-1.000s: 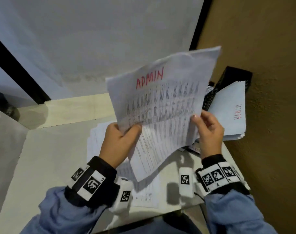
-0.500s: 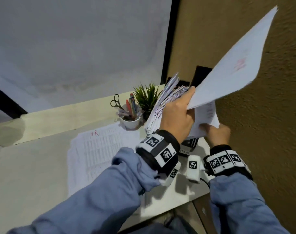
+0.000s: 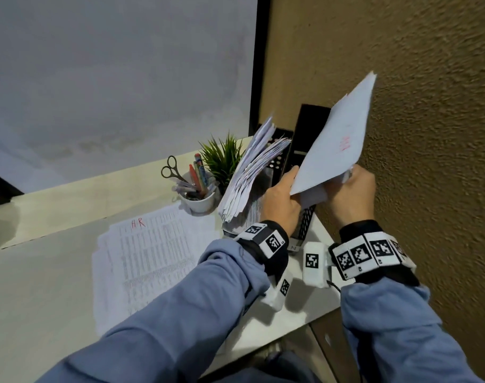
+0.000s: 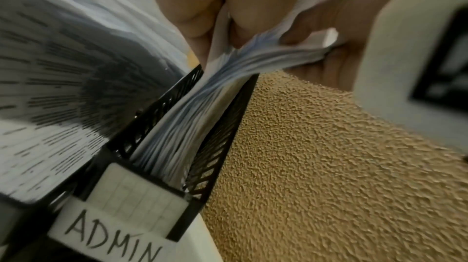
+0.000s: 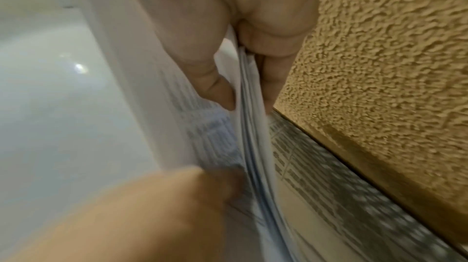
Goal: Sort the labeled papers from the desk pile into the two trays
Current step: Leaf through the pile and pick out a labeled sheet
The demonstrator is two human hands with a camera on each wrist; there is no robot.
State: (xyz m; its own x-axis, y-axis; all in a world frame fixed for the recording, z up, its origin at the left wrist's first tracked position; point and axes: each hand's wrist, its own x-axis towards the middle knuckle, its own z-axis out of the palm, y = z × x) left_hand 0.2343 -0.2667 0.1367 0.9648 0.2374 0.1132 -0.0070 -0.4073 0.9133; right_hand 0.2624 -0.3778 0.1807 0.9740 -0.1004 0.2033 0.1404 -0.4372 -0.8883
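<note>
My left hand (image 3: 287, 189) pinches the lower corner of a white sheet (image 3: 335, 145) with faint red lettering, held tilted up over the black ADMIN tray (image 3: 307, 219) by the wall. The left wrist view shows my left hand (image 4: 217, 26) pinching that sheet above the tray's ADMIN label (image 4: 111, 232). My right hand (image 3: 351, 189) grips the stack of papers (image 4: 172, 136) standing in this tray; thumb and fingers of my right hand (image 5: 243, 78) clamp the stack's edge (image 5: 253, 136). The desk pile (image 3: 150, 258) lies flat at the left, its top sheet marked HR.
A second black tray (image 3: 277, 158) full of fanned papers (image 3: 249, 178) stands left of the ADMIN tray. A white cup (image 3: 199, 200) with scissors and pens and a small green plant (image 3: 222, 158) sit behind the pile. The rough brown wall (image 3: 429, 134) is close on the right.
The ADMIN sheet went from in front of me to the right, over the ADMIN tray, and is now lower. My right hand let go of it and took hold of the tray's stack.
</note>
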